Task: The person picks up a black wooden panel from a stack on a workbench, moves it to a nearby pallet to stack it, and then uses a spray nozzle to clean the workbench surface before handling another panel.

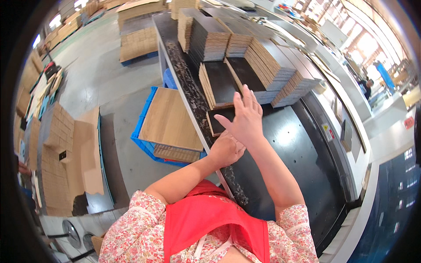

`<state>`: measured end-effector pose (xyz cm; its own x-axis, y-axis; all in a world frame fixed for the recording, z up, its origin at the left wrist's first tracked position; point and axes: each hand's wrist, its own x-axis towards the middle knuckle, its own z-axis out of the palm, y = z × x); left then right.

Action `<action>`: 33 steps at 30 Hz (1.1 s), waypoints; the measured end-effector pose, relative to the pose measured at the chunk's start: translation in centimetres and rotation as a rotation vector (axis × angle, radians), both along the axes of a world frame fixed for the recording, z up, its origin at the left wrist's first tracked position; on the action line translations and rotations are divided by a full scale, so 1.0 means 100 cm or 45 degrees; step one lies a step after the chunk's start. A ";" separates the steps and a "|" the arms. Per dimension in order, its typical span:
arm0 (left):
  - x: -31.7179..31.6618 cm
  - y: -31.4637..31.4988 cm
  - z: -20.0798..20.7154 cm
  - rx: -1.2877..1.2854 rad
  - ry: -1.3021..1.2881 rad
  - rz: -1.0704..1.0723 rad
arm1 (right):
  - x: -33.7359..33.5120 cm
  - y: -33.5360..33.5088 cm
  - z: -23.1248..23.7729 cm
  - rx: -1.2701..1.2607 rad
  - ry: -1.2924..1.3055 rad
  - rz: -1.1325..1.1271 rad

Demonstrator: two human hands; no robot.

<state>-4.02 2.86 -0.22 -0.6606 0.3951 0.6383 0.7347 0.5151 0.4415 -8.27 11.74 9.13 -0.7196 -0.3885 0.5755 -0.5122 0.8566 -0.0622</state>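
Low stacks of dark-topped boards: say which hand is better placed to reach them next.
Probably the right hand: it is farther forward, open, its fingers pointing toward the low stacks, while the left hand sits nearer the body.

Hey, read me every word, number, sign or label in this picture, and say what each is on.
Nothing reads clearly enough to quote.
Yellow-and-white label, on the edging right of the black tabletop: too small to read.
Red sign, far right: too blurred.
Black patch on the cardboard, left: can't tell if it's a label.
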 end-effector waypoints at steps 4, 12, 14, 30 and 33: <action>-0.001 0.001 0.006 0.060 0.007 -0.041 | -0.046 -0.017 -0.015 0.326 0.045 0.048; 0.000 0.002 0.004 0.017 -0.004 0.032 | -0.020 0.015 0.015 -0.537 0.031 0.124; 0.000 -0.001 0.006 0.011 0.008 0.027 | 0.014 0.038 0.035 -1.056 -0.434 -0.033; -0.004 0.011 0.005 -0.086 0.118 0.035 | 0.218 0.186 -0.055 -2.600 0.073 -0.356; 0.000 0.014 0.006 -0.083 0.157 0.010 | 0.234 0.181 -0.055 -2.509 0.177 -0.418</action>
